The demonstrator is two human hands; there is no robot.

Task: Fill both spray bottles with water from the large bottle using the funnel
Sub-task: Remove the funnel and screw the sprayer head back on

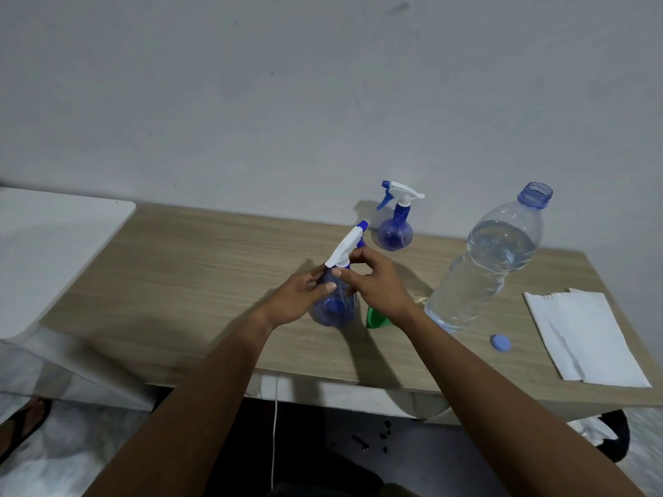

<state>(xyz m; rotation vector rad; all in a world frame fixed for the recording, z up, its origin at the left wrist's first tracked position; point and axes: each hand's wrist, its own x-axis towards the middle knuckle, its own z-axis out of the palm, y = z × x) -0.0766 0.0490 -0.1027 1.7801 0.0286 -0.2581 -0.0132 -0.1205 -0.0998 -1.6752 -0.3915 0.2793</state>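
Observation:
A blue spray bottle (335,310) with a white trigger head (346,247) stands at the middle of the wooden table (186,281). My left hand (297,295) grips its body from the left. My right hand (376,281) pinches the collar under the trigger head. A second blue spray bottle (393,227) with its head on stands behind, near the wall. The large clear water bottle (491,267), uncapped and mostly full, stands to the right. The green funnel (375,319) lies on the table, largely hidden under my right wrist.
The big bottle's blue cap (500,342) lies near the front right edge. A white paper sheet (588,338) covers the right end. A white surface (53,238) adjoins the table on the left. A white cable (275,425) hangs below the front edge.

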